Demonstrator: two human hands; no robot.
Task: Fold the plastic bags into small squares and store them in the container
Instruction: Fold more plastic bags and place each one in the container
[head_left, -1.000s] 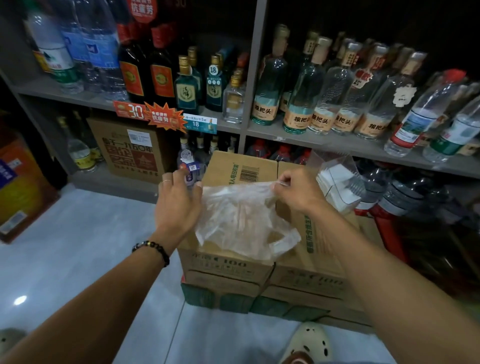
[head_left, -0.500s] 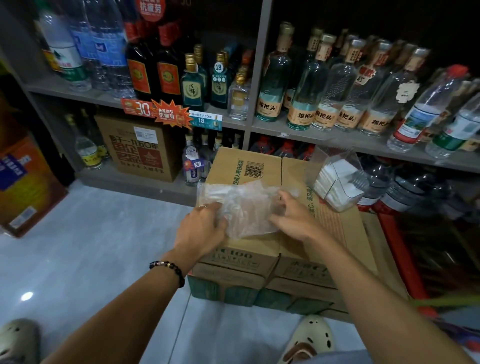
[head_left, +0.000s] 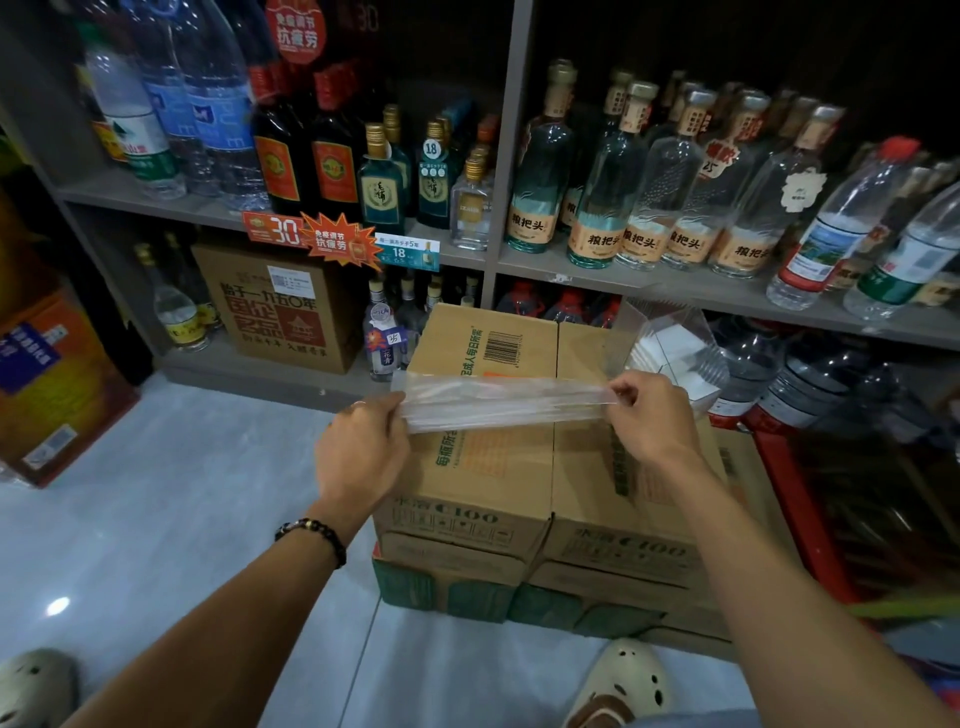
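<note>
A clear plastic bag (head_left: 498, 402), folded into a long narrow strip, is stretched level just above the top cardboard carton (head_left: 488, 467). My left hand (head_left: 363, 452) grips its left end with curled fingers. My right hand (head_left: 649, 410) pinches the right end between thumb and fingers. A clear plastic container (head_left: 670, 348) holding white folded pieces stands on the carton's far right corner, just beyond my right hand.
The cartons are stacked on a pale tiled floor (head_left: 156, 519) before grey shelves (head_left: 675, 291) packed with glass and plastic bottles. A brown box (head_left: 275, 306) sits on the low shelf, an orange box (head_left: 47, 379) at left. My sandalled feet (head_left: 623, 686) show below.
The bag went from a loose open sheet to a half-folded shape on the carton, and now to a narrow strip pulled taut between both hands. My hands moved apart.
</note>
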